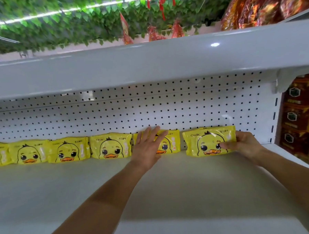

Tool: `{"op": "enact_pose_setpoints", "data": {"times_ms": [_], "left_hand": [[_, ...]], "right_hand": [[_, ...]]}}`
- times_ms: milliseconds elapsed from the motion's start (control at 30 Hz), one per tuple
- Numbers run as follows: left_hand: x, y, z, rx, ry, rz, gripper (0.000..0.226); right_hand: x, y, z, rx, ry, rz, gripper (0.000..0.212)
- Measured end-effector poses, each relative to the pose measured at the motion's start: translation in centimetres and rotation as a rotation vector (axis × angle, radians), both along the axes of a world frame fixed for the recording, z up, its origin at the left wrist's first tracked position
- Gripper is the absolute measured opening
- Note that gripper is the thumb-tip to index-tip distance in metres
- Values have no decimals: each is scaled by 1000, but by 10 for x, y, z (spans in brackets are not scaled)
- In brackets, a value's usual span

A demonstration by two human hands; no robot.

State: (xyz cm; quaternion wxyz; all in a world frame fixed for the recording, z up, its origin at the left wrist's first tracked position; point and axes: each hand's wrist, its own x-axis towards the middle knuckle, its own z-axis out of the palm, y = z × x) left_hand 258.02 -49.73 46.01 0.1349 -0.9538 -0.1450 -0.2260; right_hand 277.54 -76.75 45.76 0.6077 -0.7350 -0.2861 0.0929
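Standing upright, rightmost pack (207, 141) pokes leftward from right hand (245, 144) grip.

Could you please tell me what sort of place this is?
Most likely a shop aisle: a white metal shelf with a pegboard back, a row of identical yellow duck packs, and stacked boxes on the next unit.

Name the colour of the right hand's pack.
The pack is yellow with a duck face; head view.

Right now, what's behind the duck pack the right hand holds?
The white pegboard back panel rises behind the rightmost yellow duck pack, gripped by the right hand. Whether the pack touches the panel, or anything sits between them, is covered by the pack itself.
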Motion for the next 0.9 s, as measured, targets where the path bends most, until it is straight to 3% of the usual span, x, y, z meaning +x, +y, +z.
{"op": "enact_pose_setpoints", "data": {"times_ms": [500, 700, 833, 900], "left_hand": [[6, 3, 1, 78, -37, 28, 84], [4, 4, 7, 50, -15, -3, 86], [-8, -3, 15, -74, -26, -57, 77], [-17, -9, 19, -121, -36, -79, 69]], "right_hand": [[4, 28, 1, -87, -54, -109, 23], [4, 31, -3, -233, -43, -269, 40], [-18, 21, 4, -390, -184, -464, 60], [-37, 14, 7, -457, -275, -483, 59]]}}
